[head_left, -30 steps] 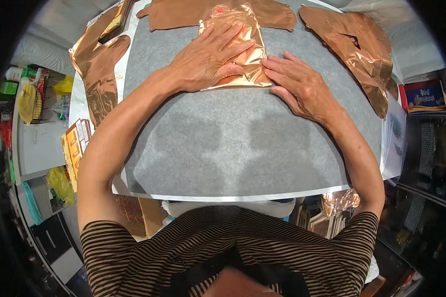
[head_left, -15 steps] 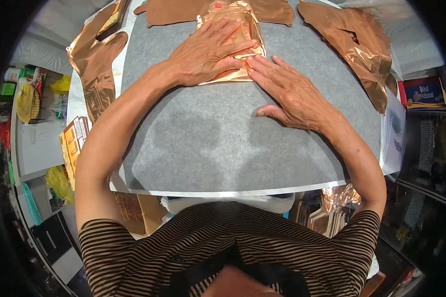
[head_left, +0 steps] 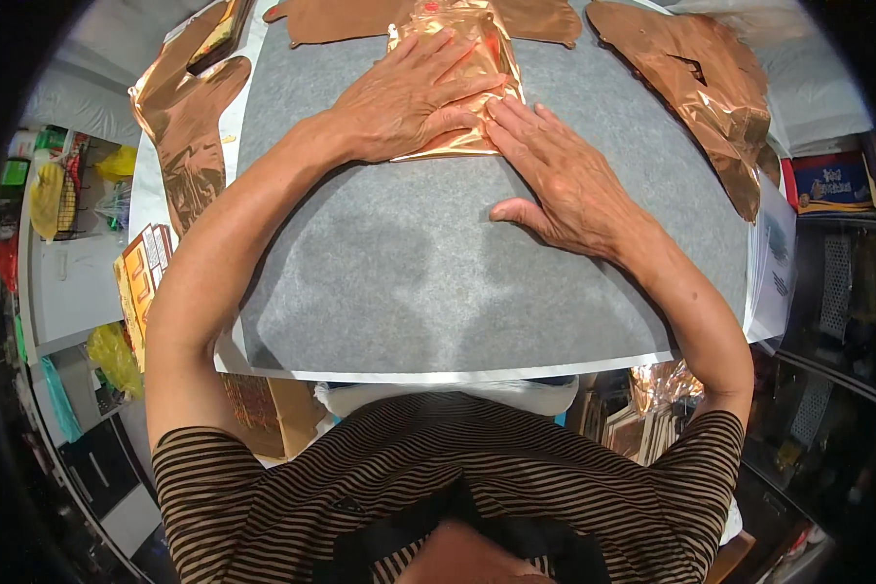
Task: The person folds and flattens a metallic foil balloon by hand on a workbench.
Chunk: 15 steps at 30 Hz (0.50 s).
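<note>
A folded sheet of shiny copper-coloured foil, perhaps a flat foil balloon (head_left: 467,138), lies at the far middle of the grey-topped table (head_left: 438,282). My left hand (head_left: 414,95) rests flat across it with fingers spread, hiding much of its left part. The fingertips of my right hand (head_left: 565,185) press on its right edge, while the palm and outstretched thumb lie on the grey surface. Beyond it, a wider copper foil piece (head_left: 346,21) reaches out to both sides. A small red spot (head_left: 431,8) shows at the top of the folded foil.
Flat copper foil shapes lie at the left (head_left: 193,131) and right (head_left: 686,83) of the table. Printed cards (head_left: 144,277) sit at the left edge, clear plastic sleeves (head_left: 771,268) at the right. Shelves with yellow bags (head_left: 117,360) stand left; a dark blue box (head_left: 835,185) is at right.
My right hand has slid slightly inward over the foil's right edge, its thumb moving left. My left hand stays on the foil, shifted up very slightly.
</note>
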Tool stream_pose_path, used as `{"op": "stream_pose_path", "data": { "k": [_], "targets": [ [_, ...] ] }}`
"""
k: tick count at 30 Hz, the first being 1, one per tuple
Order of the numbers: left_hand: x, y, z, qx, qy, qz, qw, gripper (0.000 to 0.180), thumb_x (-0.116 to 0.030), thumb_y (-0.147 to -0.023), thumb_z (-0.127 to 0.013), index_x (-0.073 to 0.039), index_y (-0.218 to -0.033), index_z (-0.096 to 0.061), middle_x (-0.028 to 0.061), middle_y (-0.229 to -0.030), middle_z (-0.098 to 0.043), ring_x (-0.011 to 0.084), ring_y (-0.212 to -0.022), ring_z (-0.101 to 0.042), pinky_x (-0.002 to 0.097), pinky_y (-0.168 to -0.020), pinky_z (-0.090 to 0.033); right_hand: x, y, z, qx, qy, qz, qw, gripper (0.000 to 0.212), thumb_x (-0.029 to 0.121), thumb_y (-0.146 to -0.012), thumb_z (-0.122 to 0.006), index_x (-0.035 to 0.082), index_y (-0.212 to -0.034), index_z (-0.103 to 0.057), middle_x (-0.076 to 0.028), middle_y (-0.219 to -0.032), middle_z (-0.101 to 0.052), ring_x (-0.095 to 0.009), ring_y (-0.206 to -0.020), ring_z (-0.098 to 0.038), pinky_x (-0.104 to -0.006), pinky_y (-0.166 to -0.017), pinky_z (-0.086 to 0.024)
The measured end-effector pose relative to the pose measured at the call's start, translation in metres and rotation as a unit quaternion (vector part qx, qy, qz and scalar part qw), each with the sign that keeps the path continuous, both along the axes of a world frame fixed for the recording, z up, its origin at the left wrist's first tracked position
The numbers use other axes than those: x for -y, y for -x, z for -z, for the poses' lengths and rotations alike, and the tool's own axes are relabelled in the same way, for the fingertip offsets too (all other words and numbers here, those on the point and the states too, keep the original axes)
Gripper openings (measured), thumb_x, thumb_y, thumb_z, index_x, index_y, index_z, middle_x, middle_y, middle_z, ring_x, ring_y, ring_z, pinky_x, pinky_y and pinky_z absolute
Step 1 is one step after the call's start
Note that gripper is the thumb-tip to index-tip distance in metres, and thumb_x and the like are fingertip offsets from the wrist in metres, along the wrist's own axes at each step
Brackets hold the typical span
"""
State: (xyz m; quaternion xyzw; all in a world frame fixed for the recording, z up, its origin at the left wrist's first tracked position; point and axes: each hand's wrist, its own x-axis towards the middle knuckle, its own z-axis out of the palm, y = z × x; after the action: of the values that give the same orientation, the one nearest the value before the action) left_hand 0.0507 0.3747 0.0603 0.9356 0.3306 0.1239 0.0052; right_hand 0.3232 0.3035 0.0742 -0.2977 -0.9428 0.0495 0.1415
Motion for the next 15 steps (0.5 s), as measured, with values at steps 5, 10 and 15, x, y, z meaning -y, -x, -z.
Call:
{"op": "stream_pose_path", "data": {
  "k": [5,10,15],
  "targets": [
    [-0.013,0.007,0.010,0.023,0.038,0.003,0.999,0.060,-0.060,-0.110,-0.035,-0.028,-0.158,-0.050,0.0196,-0.171,-0.030,0.0376,-0.161,-0.020,0.0519,-0.132,-0.012,0.000,0.005,-0.002,0.008,0.004,-0.004,1.000,0.086,0.057,-0.096,-0.065,-0.002,-0.155,-0.045,-0.022,-0.166,-0.039,-0.037,-0.155,-0.035,-0.0528,-0.129,-0.028],
    [-0.003,0.013,-0.033,0.226,0.311,0.016,0.923,0.056,-0.051,-0.113,-0.036,-0.020,-0.158,-0.049,0.0169,-0.171,-0.031,0.0361,-0.160,-0.024,0.0465,-0.132,-0.017,0.001,0.001,0.002,-0.001,0.002,0.002,1.000,0.085,0.056,-0.095,-0.066,-0.002,-0.154,-0.045,-0.021,-0.165,-0.040,-0.037,-0.155,-0.035,-0.0525,-0.129,-0.028],
    [0.028,0.000,-0.029,0.057,0.057,0.040,0.996,0.066,-0.047,-0.107,-0.053,-0.005,-0.157,-0.045,0.0211,-0.167,-0.036,0.0359,-0.160,-0.024,0.0475,-0.132,-0.018,0.003,0.004,0.002,-0.014,0.008,0.010,1.000,0.085,0.054,-0.094,-0.069,-0.002,-0.154,-0.046,-0.022,-0.164,-0.041,-0.037,-0.155,-0.036,-0.0535,-0.129,-0.028]
  ]
}}
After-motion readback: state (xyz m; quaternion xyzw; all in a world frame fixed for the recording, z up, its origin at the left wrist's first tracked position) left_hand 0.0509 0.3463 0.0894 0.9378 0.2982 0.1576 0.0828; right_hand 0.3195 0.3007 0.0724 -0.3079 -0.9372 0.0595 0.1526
